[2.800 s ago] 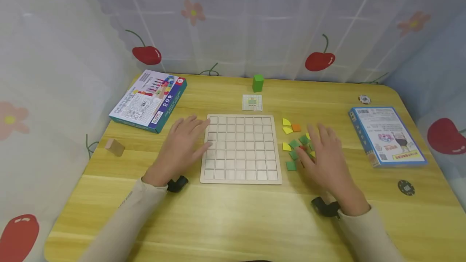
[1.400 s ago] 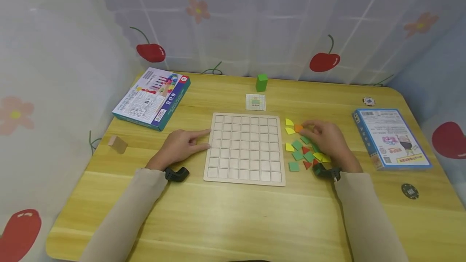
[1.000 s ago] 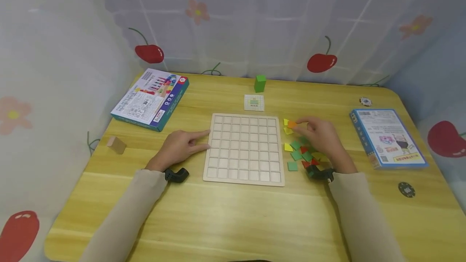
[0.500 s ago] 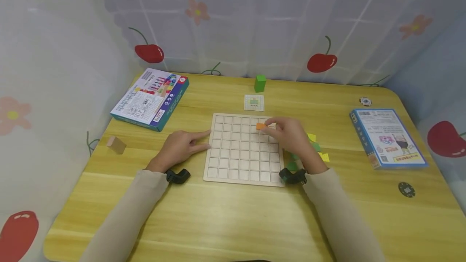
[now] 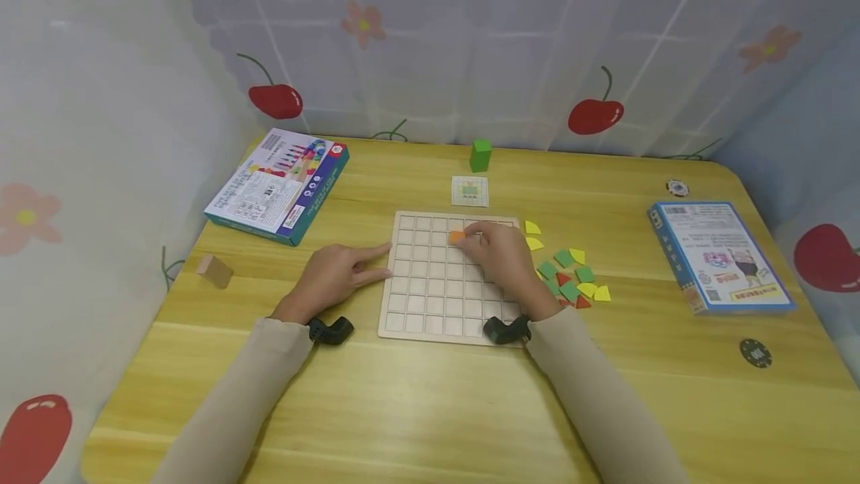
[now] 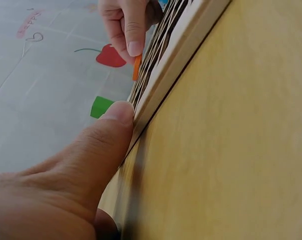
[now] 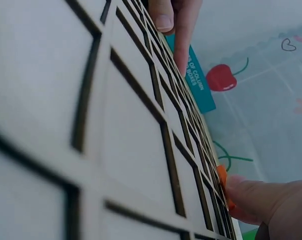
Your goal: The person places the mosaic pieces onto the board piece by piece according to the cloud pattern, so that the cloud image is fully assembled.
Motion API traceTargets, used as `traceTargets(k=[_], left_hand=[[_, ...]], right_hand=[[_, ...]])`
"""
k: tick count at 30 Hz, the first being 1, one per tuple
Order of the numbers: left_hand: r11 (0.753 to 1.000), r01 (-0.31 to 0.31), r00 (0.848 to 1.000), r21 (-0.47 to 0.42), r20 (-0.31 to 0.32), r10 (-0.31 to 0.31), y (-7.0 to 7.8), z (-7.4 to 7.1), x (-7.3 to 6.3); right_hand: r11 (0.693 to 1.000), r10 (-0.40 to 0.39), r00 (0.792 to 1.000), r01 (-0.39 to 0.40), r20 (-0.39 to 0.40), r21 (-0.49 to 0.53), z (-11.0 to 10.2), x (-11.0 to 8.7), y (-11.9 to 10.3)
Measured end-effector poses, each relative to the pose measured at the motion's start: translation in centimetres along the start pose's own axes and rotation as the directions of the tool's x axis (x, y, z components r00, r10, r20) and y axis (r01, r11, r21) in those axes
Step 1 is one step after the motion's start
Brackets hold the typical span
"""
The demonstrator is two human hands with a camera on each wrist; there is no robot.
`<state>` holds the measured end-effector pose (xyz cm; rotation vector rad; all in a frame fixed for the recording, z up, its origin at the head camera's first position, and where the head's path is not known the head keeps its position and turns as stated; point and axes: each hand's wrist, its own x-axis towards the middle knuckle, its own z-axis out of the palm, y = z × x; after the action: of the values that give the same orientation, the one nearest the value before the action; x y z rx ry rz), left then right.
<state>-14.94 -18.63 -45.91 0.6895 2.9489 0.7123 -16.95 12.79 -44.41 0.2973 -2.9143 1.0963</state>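
A pale wooden grid board [image 5: 435,306] lies in the middle of the table in the head view. Over its upper part, my right hand [image 5: 500,254] pinches an orange square tile [image 5: 456,237] between thumb and fingertips. Seen from the right wrist, the tile [image 7: 222,175] stands tilted right at the grid's surface. My left hand [image 5: 329,276] rests at the board's left edge, its index finger and thumb stretched out against the rim. Right of the board lie loose green squares [image 5: 563,258], yellow quarter-rounds [image 5: 532,228] and red triangles [image 5: 583,302], some partly covered by my right wrist.
Behind the board are a small printed pattern card [image 5: 469,191] and an upright green block [image 5: 481,156]. A game box [image 5: 277,185] and a wooden block [image 5: 215,272] sit to the left. Another box [image 5: 722,256] lies right, near a black chip [image 5: 755,353] and a white chip [image 5: 677,188].
My right hand picked the orange tile out of the pile and carried it left over the board. My left hand drew its fingers in and settled at the board's left edge.
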Motion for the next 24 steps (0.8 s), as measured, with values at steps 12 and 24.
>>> traceTargets(k=[12, 24], left_hand=[[1.000, -0.022, 1.000, 0.008, -0.002, 0.022, -0.2, 0.0, 0.0], [1.000, -0.018, 1.000, 0.014, 0.007, 0.018, -0.2, -0.1, -0.1]], right_hand=[[0.988, -0.121, 0.988, 0.110, -0.100, -0.111, 1.3, -0.7, 0.8], [0.961, -0.042, 0.965, 0.110, -0.260, 0.254, 0.5, -0.6, 1.1]])
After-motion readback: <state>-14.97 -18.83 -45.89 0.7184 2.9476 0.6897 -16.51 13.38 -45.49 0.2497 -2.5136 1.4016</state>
